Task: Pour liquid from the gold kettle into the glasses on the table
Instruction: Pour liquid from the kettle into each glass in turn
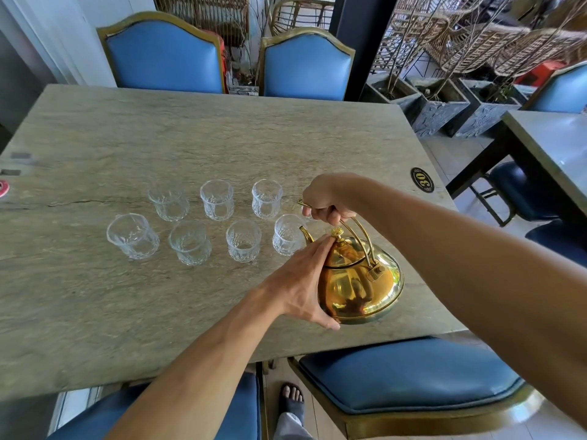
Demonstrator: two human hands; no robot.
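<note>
Blue chairs (pixel 409 373) ring a veined table (pixel 127 138) bearing glasses (pixel 243 239) and gold kettle (pixel 359 281).

**Soft Daylight, Bent Edges**

Bright, even daylight fills the scene, mostly from the glazed far side beyond the table (pixel 158 128). Shadows under the glasses (pixel 244 241) are faint and soft. The gold kettle (pixel 355 287) carries sharp highlights and mirror reflections (the only strong glare). Focus is crisp at centre; the wide lens bows the table's edges and stretches the corners.
</note>
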